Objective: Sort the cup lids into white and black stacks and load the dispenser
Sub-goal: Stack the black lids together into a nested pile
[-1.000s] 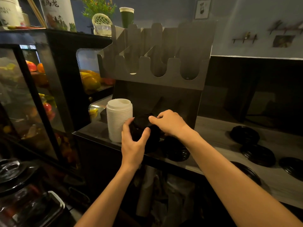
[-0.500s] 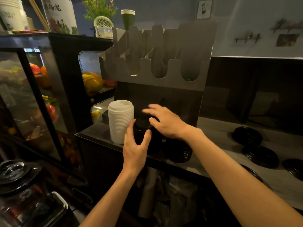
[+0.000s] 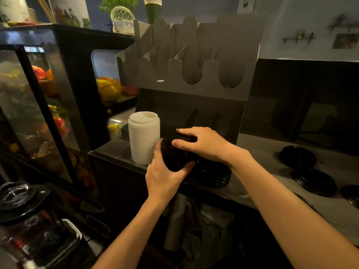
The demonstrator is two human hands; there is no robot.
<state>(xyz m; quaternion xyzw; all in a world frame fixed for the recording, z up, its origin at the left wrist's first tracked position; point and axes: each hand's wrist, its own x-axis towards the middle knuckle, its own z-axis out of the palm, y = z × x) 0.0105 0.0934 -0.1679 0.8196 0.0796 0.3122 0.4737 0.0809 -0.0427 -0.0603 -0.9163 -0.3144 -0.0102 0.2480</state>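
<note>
Where the black lid stack [image 3: 174, 159] stands: at the worktop's [image 3: 262, 158] front edge, just beside the white lid stack [image 3: 144, 138], below the dispenser [image 3: 194, 88].
Left grip [image 3: 165, 177]: clamped round its side.
Right grip [image 3: 204, 144]: curled over its top.

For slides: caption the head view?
Left hand grips black lid stack, right hand holds its top, beside white lid stack.
</note>
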